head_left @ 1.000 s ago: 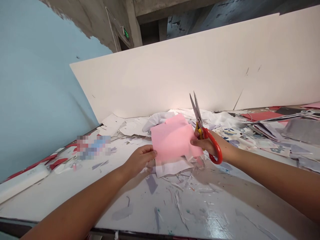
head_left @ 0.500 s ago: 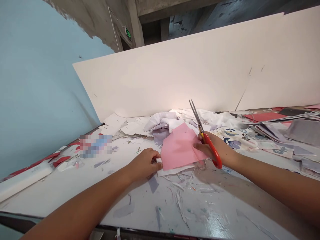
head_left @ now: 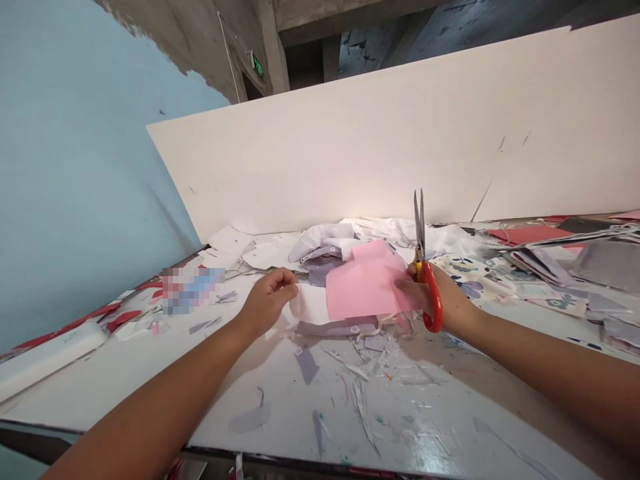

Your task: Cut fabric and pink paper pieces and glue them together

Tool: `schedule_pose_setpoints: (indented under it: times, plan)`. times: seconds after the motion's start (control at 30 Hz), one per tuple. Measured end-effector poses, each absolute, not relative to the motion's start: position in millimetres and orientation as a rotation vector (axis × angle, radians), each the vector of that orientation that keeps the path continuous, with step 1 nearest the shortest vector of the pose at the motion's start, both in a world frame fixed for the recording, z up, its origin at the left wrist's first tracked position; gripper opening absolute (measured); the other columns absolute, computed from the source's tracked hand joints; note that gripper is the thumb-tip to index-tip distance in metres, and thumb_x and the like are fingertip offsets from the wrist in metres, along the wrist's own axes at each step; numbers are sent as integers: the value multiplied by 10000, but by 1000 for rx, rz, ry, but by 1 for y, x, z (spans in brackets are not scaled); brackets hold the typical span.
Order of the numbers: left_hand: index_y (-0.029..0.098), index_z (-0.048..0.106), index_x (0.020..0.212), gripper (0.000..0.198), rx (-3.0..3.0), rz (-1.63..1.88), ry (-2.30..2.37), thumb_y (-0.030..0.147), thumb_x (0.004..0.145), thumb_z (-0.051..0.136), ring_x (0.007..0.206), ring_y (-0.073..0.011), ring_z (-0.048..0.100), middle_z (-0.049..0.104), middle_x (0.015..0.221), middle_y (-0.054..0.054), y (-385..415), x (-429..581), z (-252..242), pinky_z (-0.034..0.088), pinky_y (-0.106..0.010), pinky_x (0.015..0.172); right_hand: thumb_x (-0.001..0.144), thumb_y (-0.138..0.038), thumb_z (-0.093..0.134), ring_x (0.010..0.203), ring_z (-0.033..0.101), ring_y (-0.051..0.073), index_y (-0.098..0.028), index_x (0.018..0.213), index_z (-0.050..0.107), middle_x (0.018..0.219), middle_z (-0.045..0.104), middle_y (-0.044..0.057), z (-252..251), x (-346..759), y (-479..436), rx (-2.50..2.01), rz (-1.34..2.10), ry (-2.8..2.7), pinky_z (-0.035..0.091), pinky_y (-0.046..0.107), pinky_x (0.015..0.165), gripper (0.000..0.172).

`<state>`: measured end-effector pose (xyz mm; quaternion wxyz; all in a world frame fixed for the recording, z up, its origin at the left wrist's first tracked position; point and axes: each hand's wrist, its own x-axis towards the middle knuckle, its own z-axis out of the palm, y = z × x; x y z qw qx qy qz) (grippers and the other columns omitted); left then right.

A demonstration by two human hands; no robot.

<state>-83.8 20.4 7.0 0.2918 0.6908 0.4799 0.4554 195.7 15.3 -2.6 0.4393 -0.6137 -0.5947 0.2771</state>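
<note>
My left hand (head_left: 273, 300) pinches the left end of a white sheet (head_left: 311, 303), paper or cloth, which runs behind a pink piece (head_left: 367, 283). Between the thumb and fingers of my right hand (head_left: 435, 290) is the right edge of the pink piece. Red-handled scissors (head_left: 433, 300) rest in the same hand, blades pointing up and slightly apart, cutting nothing. Beneath the white sheet lies a grey-lilac patterned cloth (head_left: 345, 327), and more crumpled lilac cloth (head_left: 323, 263) sits just behind.
Thin offcuts (head_left: 363, 407) litter the white table (head_left: 200, 400). White paper pieces (head_left: 270, 255), floral cloth (head_left: 467, 277) and red sheets (head_left: 533, 235) lie toward the back. A white roll (head_left: 50, 363) is at left. A tall white board (head_left: 350, 160) stands behind.
My left hand has moved left and up, drawing the white sheet out from behind the pink piece. The scissors have swung more upright and shifted right. The grey-lilac cloth below now shows.
</note>
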Motion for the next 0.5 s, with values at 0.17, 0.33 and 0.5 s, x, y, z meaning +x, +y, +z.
schedule_pose_setpoints:
  times: [0.17, 0.33, 0.5]
  plan:
    - [186, 439, 629, 47, 1424, 1347, 1051, 188, 655, 477, 453, -61, 323, 349, 515, 67, 22, -86, 12, 266, -184, 434, 640, -233, 500, 372, 403, 107, -215, 678, 356, 453, 409, -66, -6, 191, 13, -1491, 758, -1481, 291, 226, 365, 149]
    - [185, 441, 669, 104, 1355, 1189, 1108, 255, 680, 517, 551, -89, 467, 493, 620, 34, 16, -69, 21, 374, -218, 516, 677, -266, 505, 343, 469, 146, -225, 698, 331, 356, 447, -67, -7, 188, 10, -1421, 842, -1543, 338, 244, 377, 179]
    - [180, 468, 703, 152, 1569, 868, 1014, 315, 723, 537, 576, -94, 499, 509, 649, 23, 10, -41, 41, 419, -254, 577, 700, -327, 487, 288, 463, 162, -236, 693, 306, 327, 464, -63, -11, 188, 9, -1385, 991, -1518, 336, 252, 326, 203]
